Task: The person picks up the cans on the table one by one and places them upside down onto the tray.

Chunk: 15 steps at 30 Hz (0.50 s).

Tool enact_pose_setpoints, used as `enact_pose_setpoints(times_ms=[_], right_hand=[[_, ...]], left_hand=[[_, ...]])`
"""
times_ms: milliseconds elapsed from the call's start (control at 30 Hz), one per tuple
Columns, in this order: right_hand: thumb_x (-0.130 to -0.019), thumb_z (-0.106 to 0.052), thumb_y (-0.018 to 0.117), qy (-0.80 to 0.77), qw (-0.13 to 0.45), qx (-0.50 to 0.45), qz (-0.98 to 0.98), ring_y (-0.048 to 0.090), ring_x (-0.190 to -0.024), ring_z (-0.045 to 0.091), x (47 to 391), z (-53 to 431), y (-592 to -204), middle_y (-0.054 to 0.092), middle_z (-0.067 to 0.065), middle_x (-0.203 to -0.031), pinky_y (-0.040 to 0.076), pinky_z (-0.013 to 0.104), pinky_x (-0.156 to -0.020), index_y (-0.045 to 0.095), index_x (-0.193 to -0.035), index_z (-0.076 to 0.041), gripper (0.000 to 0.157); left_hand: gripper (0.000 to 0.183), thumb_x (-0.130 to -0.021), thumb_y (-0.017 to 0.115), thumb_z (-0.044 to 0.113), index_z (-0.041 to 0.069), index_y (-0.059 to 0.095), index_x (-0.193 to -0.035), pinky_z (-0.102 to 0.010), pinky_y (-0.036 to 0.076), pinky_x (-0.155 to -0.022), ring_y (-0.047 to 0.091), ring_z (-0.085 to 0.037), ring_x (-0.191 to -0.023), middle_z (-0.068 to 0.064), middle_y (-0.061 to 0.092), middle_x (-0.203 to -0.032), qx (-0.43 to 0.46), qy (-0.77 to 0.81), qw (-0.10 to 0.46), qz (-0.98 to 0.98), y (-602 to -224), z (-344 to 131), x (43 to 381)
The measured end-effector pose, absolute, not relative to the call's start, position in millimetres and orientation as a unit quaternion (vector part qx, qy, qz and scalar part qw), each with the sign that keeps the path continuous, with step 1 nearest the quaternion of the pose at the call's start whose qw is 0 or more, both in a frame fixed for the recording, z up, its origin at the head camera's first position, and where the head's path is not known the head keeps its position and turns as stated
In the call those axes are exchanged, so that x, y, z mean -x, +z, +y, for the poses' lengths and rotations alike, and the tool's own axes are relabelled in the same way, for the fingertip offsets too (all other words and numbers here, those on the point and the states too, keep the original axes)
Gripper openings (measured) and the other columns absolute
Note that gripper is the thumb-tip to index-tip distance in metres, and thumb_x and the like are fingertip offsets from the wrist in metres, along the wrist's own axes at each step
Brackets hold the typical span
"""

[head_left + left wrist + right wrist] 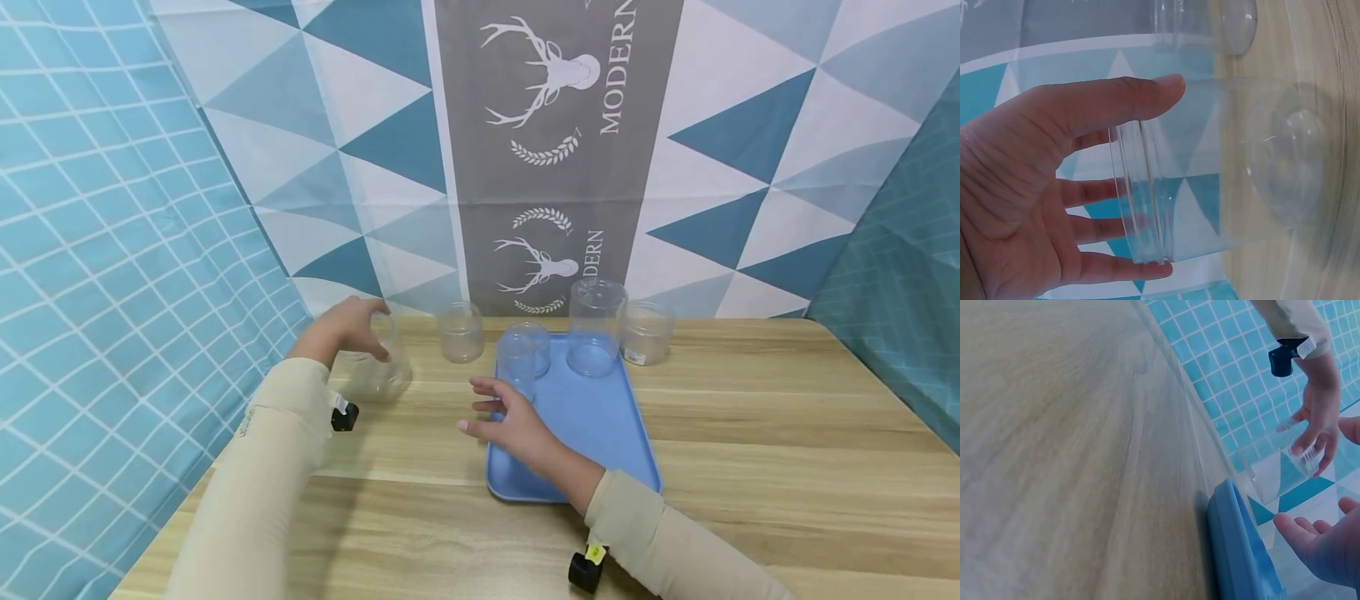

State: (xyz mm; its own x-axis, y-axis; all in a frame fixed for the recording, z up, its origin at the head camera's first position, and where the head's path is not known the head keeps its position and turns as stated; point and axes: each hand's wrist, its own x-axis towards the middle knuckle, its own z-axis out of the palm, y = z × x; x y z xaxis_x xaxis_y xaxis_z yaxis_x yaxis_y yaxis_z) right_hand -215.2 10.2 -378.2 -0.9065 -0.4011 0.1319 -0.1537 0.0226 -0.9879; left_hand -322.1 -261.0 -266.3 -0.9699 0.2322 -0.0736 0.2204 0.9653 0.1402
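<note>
At the left of the table, my left hand (347, 327) holds a clear wide-mouthed plastic jar (1197, 187) near its rim from above. The thumb lies along one side and the fingers go round the other, as the left wrist view shows. The jar stands upright on or just over the wood; which one I cannot tell. My right hand (521, 429) hovers over the left edge of a blue tray (592, 433), fingers apart and holding nothing. Just beyond it on the tray are two small clear jars, the nearer one (516, 360) overlapping the farther one (542, 342).
A tall clear jar (597, 321) stands at the tray's back right. Another short jar (461, 333) is on the wood left of the tray, and a labelled one (649, 332) right of it. Patterned cloth (390, 150) hangs behind the wooden table (787, 450) and along its left side.
</note>
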Motion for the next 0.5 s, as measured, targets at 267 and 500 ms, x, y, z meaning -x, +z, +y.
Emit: enact_pose_setpoints(times_ms=[267,500], right_hand=[[-0.077,-0.014,0.068,-0.690,0.108,0.194,0.689,0.040,-0.117,0.035,195.1,11.5,-351.9,0.038,0.013,-0.131,0.046,0.032,-0.084,0.039,-0.130,-0.007,0.061],[-0.077,-0.012,0.068,-0.715,0.116,0.192,0.662,0.040,-0.117,0.033,198.6,10.8,-363.5,0.037,0.013,-0.132,0.046,0.033,-0.085,0.038,-0.131,-0.007,0.062]], left_hand=[[0.078,-0.061,0.077,0.039,0.012,0.044,-0.127,-0.054,0.035,-0.090,0.035,-0.038,-0.118,-0.019,0.040,-0.130,-0.149,0.074,0.042,0.985,-259.2,-263.0,311.4],[0.081,-0.060,0.077,0.043,0.011,0.043,-0.127,-0.052,0.033,-0.093,0.035,-0.037,-0.119,-0.017,0.040,-0.130,-0.175,0.073,0.033,0.981,-252.6,-261.5,302.2]])
